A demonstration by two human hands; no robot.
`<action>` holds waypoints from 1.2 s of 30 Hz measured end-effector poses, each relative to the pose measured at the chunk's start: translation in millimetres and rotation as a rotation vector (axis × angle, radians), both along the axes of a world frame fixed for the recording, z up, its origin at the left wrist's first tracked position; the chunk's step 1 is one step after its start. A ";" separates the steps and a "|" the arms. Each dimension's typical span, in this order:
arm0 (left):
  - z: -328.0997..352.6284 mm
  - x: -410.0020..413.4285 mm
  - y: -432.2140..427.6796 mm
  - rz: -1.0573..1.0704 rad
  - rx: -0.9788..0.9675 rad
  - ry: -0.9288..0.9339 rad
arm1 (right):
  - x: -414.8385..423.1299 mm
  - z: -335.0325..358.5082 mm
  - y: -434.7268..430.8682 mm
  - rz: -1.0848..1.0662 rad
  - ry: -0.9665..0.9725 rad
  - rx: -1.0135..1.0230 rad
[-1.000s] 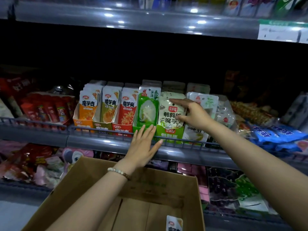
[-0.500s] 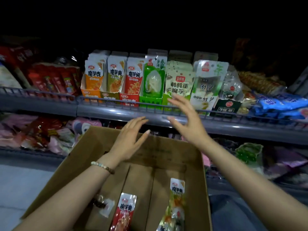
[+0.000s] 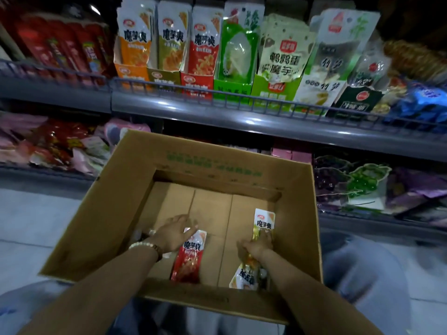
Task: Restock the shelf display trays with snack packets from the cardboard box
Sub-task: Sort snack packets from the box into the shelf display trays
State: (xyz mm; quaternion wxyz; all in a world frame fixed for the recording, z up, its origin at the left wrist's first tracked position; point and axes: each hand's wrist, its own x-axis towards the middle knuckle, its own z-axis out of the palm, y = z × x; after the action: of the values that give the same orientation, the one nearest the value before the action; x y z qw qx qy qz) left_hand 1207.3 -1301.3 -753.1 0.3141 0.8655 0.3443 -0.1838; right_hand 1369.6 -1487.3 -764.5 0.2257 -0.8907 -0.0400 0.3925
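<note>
An open cardboard box sits below the shelf with both my hands down inside it. My left hand, with a bead bracelet on the wrist, lies over the top edge of a red snack packet on the box floor, fingers fairly straight. My right hand grips the middle of a yellow-and-white snack packet. Another packet lies below that hand. On the shelf above stand the orange display tray, the olive tray and the red tray, each holding upright packets.
A grey shelf rail with a low wire fence runs across in front of the trays. Green trays and other snack bags stand to the right, red packs to the left. A lower shelf of bagged goods lies behind the box.
Both hands have dropped from the shelf trays down into the box. The left hand now lies on the red packet and the right hand has taken hold of the yellow packet.
</note>
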 end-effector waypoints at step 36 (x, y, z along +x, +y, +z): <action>10.0 1.8 34.5 0.837 -0.359 -0.505 | 14.0 40.0 24.5 -0.224 0.030 0.566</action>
State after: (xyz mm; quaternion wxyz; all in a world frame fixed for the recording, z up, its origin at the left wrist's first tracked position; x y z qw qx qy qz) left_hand 1209.1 -1266.7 -743.1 0.5773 0.6037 0.5373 0.1161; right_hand 1383.6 -1462.8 -724.5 0.5073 -0.7854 -0.0457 0.3517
